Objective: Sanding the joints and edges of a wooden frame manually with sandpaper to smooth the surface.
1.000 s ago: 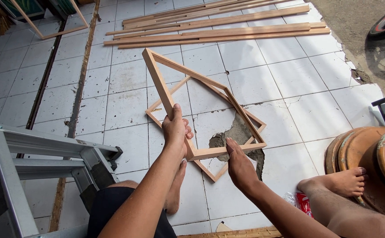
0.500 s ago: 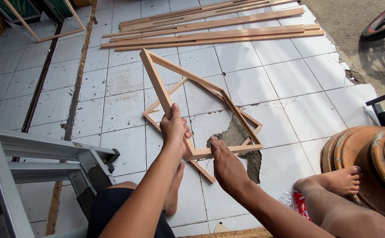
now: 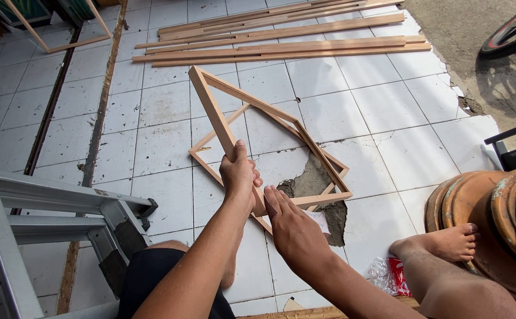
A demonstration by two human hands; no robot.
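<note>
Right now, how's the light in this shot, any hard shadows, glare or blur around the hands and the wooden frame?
Head view: bright daylight, everything sharp, no motion blur on the left hand, the right hand or the wooden frame. Hard shadow falls only at upper right, beside the bicycle wheel. The white floor tiles look bright but not glaring. The wide lens bows the long wooden strips slightly.

One view only, taken from a camera on the person's head, looking steeply down and forward over both forearms to the white tiled floor (image 3: 163, 142) just ahead. The left hand (image 3: 238, 175) and right hand (image 3: 293, 227) sit near the lens at lower centre, on the wooden frame (image 3: 258, 133); the person's bare foot (image 3: 447, 242) shows lower right. The far field reaches a stack of wooden strips (image 3: 281, 35) along the top edge, with a metal ladder (image 3: 39, 218) at the near left margin.
</note>
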